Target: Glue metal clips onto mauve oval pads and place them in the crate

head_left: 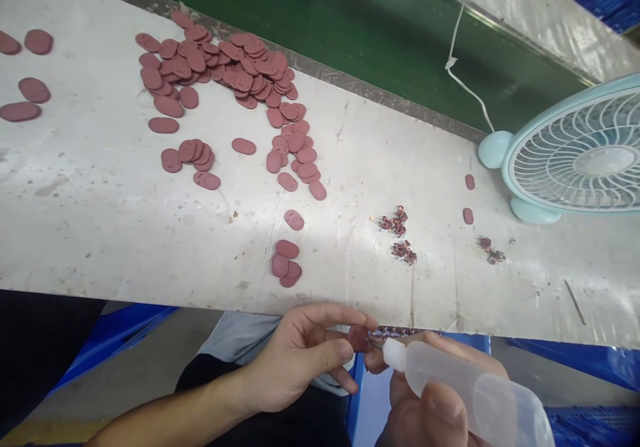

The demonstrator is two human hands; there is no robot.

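Note:
Between the thumb and fingers of my left hand (305, 354) is a reddish-brown oval piece (357, 338), held just past the table's front edge. My right hand (440, 394) is wrapped round a translucent squeeze bottle (465, 384) with a white cap. The bottle's thin metal tip points left and reaches the oval piece's right side; whether they touch is too small to tell. Many similar oval pieces (235, 67) are heaped at the table's far edge, with several in a short line (287, 249) nearer me. Small dark red parts (395, 222) lie in little clusters to the right.
A pale blue fan (590, 157) stands at the table's right, its white cable (465, 87) running over the green surface (350, 27) beyond. Blue crates (590, 367) sit below the front edge of the white table (150, 234). A thin stick (575, 302) lies at the right.

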